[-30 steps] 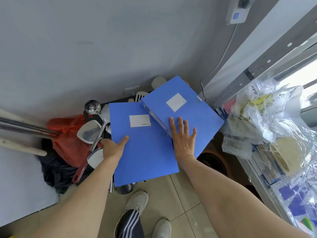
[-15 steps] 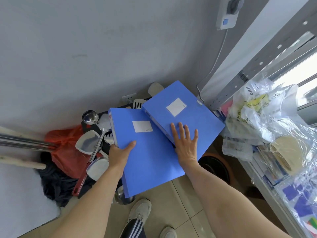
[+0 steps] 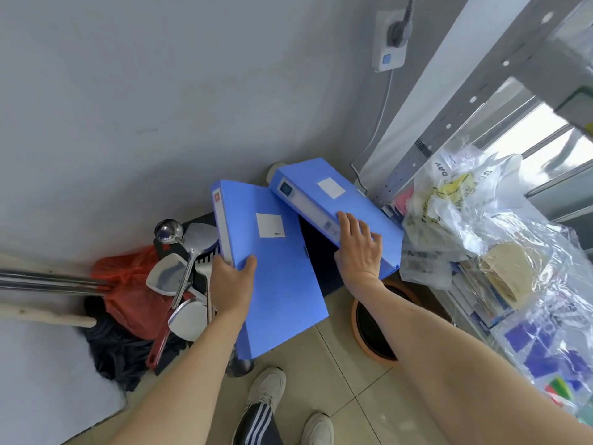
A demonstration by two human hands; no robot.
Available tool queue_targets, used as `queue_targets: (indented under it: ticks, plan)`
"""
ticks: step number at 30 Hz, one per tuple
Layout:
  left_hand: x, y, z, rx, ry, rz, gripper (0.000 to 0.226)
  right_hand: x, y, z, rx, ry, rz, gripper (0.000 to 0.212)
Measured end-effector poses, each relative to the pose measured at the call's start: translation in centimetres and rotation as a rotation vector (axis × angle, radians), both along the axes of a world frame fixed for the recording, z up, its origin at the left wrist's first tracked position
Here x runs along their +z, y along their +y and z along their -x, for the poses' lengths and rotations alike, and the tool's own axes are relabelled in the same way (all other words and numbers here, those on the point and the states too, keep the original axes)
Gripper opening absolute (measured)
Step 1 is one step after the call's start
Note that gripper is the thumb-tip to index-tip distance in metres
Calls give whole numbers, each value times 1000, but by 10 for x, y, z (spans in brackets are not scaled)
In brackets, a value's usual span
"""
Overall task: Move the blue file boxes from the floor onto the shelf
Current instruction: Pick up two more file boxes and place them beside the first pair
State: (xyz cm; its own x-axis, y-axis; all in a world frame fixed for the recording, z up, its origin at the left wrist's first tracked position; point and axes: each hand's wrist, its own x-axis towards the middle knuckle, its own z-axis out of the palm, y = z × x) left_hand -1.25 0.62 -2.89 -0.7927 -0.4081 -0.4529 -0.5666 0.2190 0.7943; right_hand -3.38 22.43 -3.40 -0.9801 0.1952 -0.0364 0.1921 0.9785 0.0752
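Observation:
Two blue file boxes with white labels are lifted above the floor. My left hand (image 3: 232, 281) grips the left blue file box (image 3: 276, 271) at its spine edge, thumb on the cover. My right hand (image 3: 361, 248) clasps the right blue file box (image 3: 333, 200) over its spine, fingers on top. The two boxes are apart, tilted, with a dark gap between them. The metal shelf (image 3: 455, 123) stands at the right, its lower level filled with bags.
Ladles and spatulas (image 3: 183, 261) stick up left of the boxes, beside a red bag (image 3: 128, 284) and metal poles (image 3: 48, 281). An orange-rimmed pot (image 3: 372, 332) sits on the tiled floor. Plastic bags (image 3: 475, 220) crowd the shelf. A wall socket (image 3: 390, 46) and my shoes (image 3: 266, 390) show.
Both boxes have risen and separated. My right hand went from lying flat on the right box to gripping its spine; my left hand tilted its box up.

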Motion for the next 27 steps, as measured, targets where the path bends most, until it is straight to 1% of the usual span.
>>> queue_targets:
  ticks: [4,10,12,14,21,24,27]
  plan:
    - [60,26,8,-6,72,88,34,49,-5,-5,-103,87,177,73]
    - [142,63,7,-101,292,175,26,118,-25,-24,-294,335,449,70]
    - [165,71,2,-148,362,169,23,142,-29,-36,-364,409,545,70]
    - [190,79,-6,-169,411,123,23,164,-32,-50,-406,487,637,69]
    - [286,101,-46,-177,499,110,28,242,-22,-106,-428,662,886,67]
    - [322,108,-64,-217,580,96,29,276,-10,-132,-447,702,974,70]
    - [356,121,-81,-270,682,91,32,306,2,-156,-443,792,998,73]
